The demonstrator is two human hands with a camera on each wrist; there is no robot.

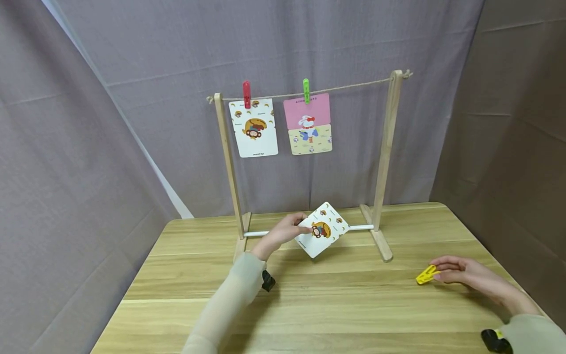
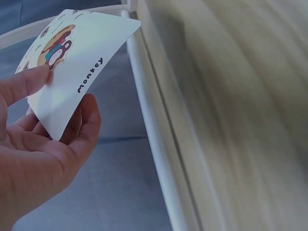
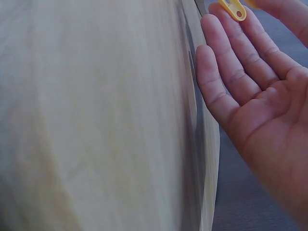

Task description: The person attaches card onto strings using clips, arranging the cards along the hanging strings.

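Note:
My left hand (image 1: 283,234) pinches a white card (image 1: 323,230) by its left corner, thumb on the front and fingers behind. The card is tilted, with a monkey picture and the word "monkey" in the left wrist view. My right hand (image 1: 470,276), low over the table's right side, holds a yellow clothespin (image 1: 427,275) between thumb and fingertips; the right wrist view shows only one end of it. On a string (image 1: 353,87), a red clothespin (image 1: 246,94) holds a white monkey card (image 1: 258,129), and a green clothespin (image 1: 306,91) holds a pink and yellow card (image 1: 308,124).
The string runs between two wooden posts, left (image 1: 230,167) and right (image 1: 387,152), on flat feet. A white rod (image 1: 360,227) joins them low down, behind the card in my left hand. Grey curtains (image 1: 177,64) hang behind the wooden table (image 1: 318,305).

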